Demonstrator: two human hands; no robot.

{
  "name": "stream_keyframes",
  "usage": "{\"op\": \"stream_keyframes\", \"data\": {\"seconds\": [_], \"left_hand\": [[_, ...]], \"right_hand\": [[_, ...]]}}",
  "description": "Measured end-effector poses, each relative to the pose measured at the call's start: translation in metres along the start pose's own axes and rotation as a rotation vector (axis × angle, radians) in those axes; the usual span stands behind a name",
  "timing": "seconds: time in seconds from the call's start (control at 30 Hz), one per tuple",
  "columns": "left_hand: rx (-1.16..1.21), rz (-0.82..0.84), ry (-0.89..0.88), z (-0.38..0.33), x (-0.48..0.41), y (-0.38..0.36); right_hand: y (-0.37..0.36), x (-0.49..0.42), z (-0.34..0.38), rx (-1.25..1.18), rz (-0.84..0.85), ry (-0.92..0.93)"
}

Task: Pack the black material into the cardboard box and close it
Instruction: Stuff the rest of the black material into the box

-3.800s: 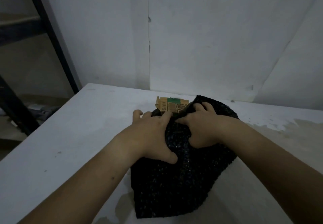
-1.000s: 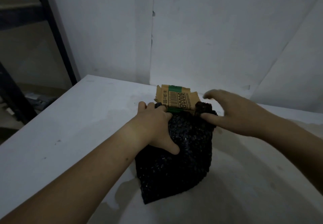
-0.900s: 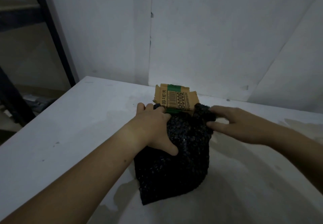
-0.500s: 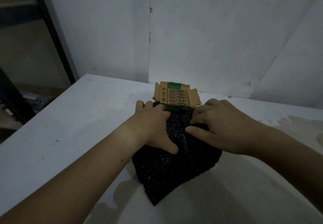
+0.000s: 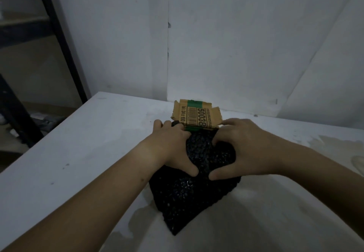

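The black mesh material [image 5: 189, 198] lies bunched on the white table [image 5: 78, 153], its near corner pointing toward me. A brown cardboard box flap [image 5: 197, 117] with a green stripe and a barcode stands up just behind it; the rest of the box is hidden under the material and my hands. My left hand [image 5: 173, 149] grips the material's left side, fingers curled over its far edge, thumb pressed into the mesh. My right hand [image 5: 242, 149] grips the right side the same way, thumb near the left thumb.
White wall panels [image 5: 226, 45] close off the table's far edge right behind the box. A black metal shelf frame [image 5: 59, 41] stands at the left, beyond the table's edge. A worn, stained patch [image 5: 334, 147] marks the table at the right.
My right hand came off the material, reached out to the right, then returned and now grips its right side. The material is bunched narrower and the box flap stands higher.
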State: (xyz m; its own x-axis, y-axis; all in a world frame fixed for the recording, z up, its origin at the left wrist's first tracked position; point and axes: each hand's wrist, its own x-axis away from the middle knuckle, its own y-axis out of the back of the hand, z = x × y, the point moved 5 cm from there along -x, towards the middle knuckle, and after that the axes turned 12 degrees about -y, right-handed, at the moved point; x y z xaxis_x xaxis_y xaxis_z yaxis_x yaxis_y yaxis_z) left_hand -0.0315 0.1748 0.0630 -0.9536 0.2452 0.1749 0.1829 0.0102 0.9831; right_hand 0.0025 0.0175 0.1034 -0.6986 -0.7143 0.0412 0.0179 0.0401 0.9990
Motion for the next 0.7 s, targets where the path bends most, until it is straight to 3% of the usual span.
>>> {"op": "stream_keyframes", "data": {"seconds": [0.07,0.2,0.37,0.47,0.57,0.7], "left_hand": [[-0.002,0.005,0.002,0.000,0.000,-0.001],[-0.011,0.006,-0.004,0.002,-0.001,-0.002],[0.001,-0.006,-0.014,0.001,-0.002,-0.002],[0.007,0.006,-0.010,0.002,0.000,-0.003],[0.012,0.010,-0.011,0.002,0.000,-0.003],[0.040,0.012,-0.022,0.003,0.001,-0.004]], "right_hand": [[0.005,0.006,-0.001,0.029,-0.010,0.033],[-0.006,0.006,0.003,0.175,0.138,0.035],[-0.021,-0.005,0.008,0.264,0.128,0.065],[-0.014,0.003,-0.001,0.064,0.142,0.093],[0.005,0.023,-0.024,-0.274,0.037,-0.050],[-0.005,0.045,-0.038,-0.299,-0.014,-0.136]]}}
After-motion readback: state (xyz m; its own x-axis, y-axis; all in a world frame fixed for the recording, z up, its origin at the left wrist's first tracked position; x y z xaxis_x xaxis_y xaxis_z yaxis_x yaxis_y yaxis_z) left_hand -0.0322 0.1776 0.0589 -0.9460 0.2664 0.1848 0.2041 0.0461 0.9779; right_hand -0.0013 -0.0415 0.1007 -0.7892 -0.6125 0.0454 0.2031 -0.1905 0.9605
